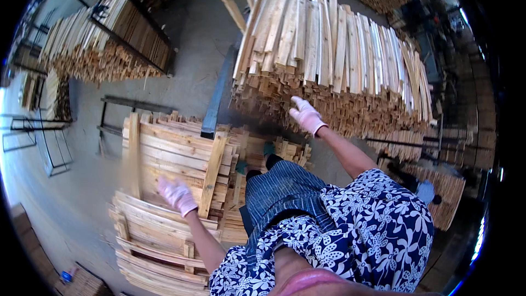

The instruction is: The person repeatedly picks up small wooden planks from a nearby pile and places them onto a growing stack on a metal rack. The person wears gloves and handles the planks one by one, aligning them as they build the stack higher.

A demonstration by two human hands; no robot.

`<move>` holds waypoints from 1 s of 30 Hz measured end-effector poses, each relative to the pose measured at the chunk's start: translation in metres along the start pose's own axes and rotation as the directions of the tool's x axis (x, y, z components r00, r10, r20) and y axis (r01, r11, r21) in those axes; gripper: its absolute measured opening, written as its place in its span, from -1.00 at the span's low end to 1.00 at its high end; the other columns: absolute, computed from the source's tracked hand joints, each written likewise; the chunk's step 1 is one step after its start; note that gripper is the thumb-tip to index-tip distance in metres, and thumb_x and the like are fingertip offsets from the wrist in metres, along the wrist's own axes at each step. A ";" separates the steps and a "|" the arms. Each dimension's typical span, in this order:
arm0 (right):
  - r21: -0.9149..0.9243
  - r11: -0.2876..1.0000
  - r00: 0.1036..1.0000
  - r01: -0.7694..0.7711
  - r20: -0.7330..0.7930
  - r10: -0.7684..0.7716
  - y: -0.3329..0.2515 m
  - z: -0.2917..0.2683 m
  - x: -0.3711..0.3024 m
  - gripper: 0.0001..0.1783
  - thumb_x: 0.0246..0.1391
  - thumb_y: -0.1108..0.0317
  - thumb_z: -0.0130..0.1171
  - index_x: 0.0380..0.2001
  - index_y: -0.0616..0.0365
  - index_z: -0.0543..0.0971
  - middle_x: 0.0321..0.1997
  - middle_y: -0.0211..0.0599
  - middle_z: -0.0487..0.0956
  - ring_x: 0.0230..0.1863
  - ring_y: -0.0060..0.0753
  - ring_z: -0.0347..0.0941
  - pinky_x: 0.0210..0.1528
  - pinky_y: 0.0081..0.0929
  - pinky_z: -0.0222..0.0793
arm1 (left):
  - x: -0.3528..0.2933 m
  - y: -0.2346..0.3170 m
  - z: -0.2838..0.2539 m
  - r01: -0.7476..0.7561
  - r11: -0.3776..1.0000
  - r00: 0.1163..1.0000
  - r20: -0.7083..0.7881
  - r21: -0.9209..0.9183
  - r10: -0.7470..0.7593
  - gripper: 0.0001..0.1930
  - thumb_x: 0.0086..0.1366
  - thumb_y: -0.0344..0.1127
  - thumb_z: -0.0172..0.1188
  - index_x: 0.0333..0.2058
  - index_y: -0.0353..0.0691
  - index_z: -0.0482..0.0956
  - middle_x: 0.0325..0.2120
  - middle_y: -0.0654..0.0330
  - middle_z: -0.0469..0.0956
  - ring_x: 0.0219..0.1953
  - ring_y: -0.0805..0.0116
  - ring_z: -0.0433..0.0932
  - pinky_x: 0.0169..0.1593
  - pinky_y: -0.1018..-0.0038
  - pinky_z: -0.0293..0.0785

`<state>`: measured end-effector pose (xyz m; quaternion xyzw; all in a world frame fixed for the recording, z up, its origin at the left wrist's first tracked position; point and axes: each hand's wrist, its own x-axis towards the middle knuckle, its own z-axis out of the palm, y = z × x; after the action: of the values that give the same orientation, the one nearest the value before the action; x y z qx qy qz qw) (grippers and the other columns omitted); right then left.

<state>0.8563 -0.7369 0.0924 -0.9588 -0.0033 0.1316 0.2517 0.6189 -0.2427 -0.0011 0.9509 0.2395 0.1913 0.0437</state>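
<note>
My left hand [177,196], in a pale pink glove, hovers over a low stack of boards [167,156]. Its fingers look spread and slightly blurred, with nothing visible in them. Two slats lie crosswise on that stack: a left crosspiece [134,151], smeared in the picture, and a right crosspiece [212,174]. My right hand [307,116], gloved the same way, reaches toward the near side of a tall pile of wooden slats [329,44]. Its thumb and fingers are apart and hold nothing. Whether it touches the slat ends behind it I cannot tell.
A blue-grey metal beam [219,96] runs between the board stack and the tall pile. At the far left, more slats [109,38] sit in a dark metal rack. A low metal frame [112,114] stands beyond the board stack. Another person [426,192] is at the right.
</note>
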 end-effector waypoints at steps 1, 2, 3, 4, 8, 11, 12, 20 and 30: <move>-0.049 0.996 0.994 -0.069 -0.093 0.064 0.007 -0.004 0.012 -0.29 0.19 0.05 0.17 0.35 0.11 0.34 0.30 0.22 0.42 0.31 0.21 0.35 0.36 -0.12 0.28 | 0.011 0.021 0.013 -0.013 0.988 0.989 0.142 -0.155 0.035 -0.47 0.38 -0.28 0.15 0.26 -0.37 0.33 0.03 -0.08 0.55 0.03 0.20 0.59 0.13 0.21 0.56; -0.062 0.980 0.976 -0.188 -0.123 0.179 0.002 -0.013 0.024 -0.24 0.18 0.03 0.18 0.39 0.04 0.29 0.31 0.23 0.39 0.31 0.26 0.33 0.37 -0.07 0.26 | 0.026 0.065 0.017 -0.009 0.948 0.961 0.258 -0.317 0.096 -0.47 0.36 -0.29 0.18 0.26 -0.34 0.35 0.01 -0.06 0.56 0.04 0.15 0.58 0.14 0.21 0.54; -0.077 0.947 0.942 -0.311 -0.156 0.297 -0.003 -0.034 0.039 -0.19 0.17 0.01 0.20 0.43 -0.02 0.24 0.32 0.25 0.36 0.31 0.31 0.31 0.38 -0.02 0.24 | 0.045 0.115 0.020 0.039 0.879 0.914 0.372 -0.475 0.160 -0.46 0.34 -0.30 0.21 0.25 -0.31 0.37 -0.01 -0.05 0.57 0.04 0.11 0.57 0.16 0.20 0.52; -0.149 0.903 0.895 -0.402 -0.274 0.353 0.034 -0.052 0.051 -0.11 0.16 -0.02 0.22 0.49 -0.14 0.13 0.34 0.23 0.30 0.34 0.37 0.25 0.37 0.10 0.21 | 0.070 0.201 0.000 0.001 0.800 0.833 0.444 -0.599 0.331 -0.44 0.31 -0.28 0.23 0.25 -0.30 0.37 0.03 -0.09 0.54 0.10 0.01 0.53 0.20 0.16 0.48; -0.137 0.860 0.815 -0.492 -0.420 0.399 0.088 -0.105 0.132 0.00 0.18 -0.18 0.18 0.53 -0.11 -0.02 0.39 0.21 0.24 0.41 0.31 0.15 0.35 0.20 0.18 | 0.133 0.405 0.009 0.223 0.594 0.636 0.577 -0.773 0.512 -0.24 0.24 -0.08 0.31 0.36 -0.14 0.25 0.24 -0.22 0.31 0.24 -0.20 0.39 0.29 0.12 0.38; -0.041 0.766 0.732 -0.642 -0.331 0.595 0.112 -0.115 0.189 0.12 0.11 -0.30 0.21 0.55 -0.17 -0.10 0.41 0.19 0.20 0.41 0.26 0.15 0.37 0.20 0.15 | 0.175 0.500 0.071 0.293 0.671 0.677 0.643 -0.681 0.357 0.05 0.16 0.22 0.35 0.48 -0.07 0.02 0.41 -0.27 0.04 0.39 -0.29 0.15 0.38 0.01 0.22; -0.093 0.750 0.747 -0.655 -0.224 0.626 0.076 -0.105 0.208 0.18 0.06 -0.32 0.26 0.55 -0.19 -0.13 0.41 0.21 0.17 0.41 0.26 0.15 0.38 0.20 0.15 | 0.198 0.501 0.100 0.295 0.725 0.725 0.640 -0.623 0.254 0.09 0.16 0.30 0.31 0.50 -0.06 -0.02 0.42 -0.30 -0.01 0.40 -0.27 0.15 0.39 0.01 0.20; 0.159 0.773 0.759 -0.615 -0.145 0.634 0.102 -0.113 0.223 0.40 -0.09 -0.19 0.45 0.57 -0.16 -0.30 0.37 0.33 0.21 0.36 0.37 0.20 0.36 0.16 0.20 | 0.223 0.627 0.115 0.429 0.886 0.605 0.783 -0.173 -0.140 0.04 0.21 0.47 0.13 0.47 -0.04 0.05 0.33 -0.40 0.15 0.31 -0.51 0.23 0.23 -0.24 0.36; 0.139 0.742 0.754 -0.655 0.060 0.654 0.102 -0.114 0.258 0.14 0.01 -0.12 0.24 0.54 -0.02 -0.05 0.55 0.29 -0.01 0.51 0.32 0.05 0.48 0.10 0.08 | 0.262 0.603 0.134 0.475 0.827 0.561 0.828 -0.302 -0.020 0.21 0.05 0.44 0.34 0.42 -0.33 0.05 0.34 -0.44 0.13 0.23 -0.33 0.43 0.25 0.02 0.40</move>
<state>1.1286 -0.8622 0.0744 -0.8765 0.3422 0.2150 0.2617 1.1475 -0.6496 0.0702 0.8430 0.2732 -0.2069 0.4146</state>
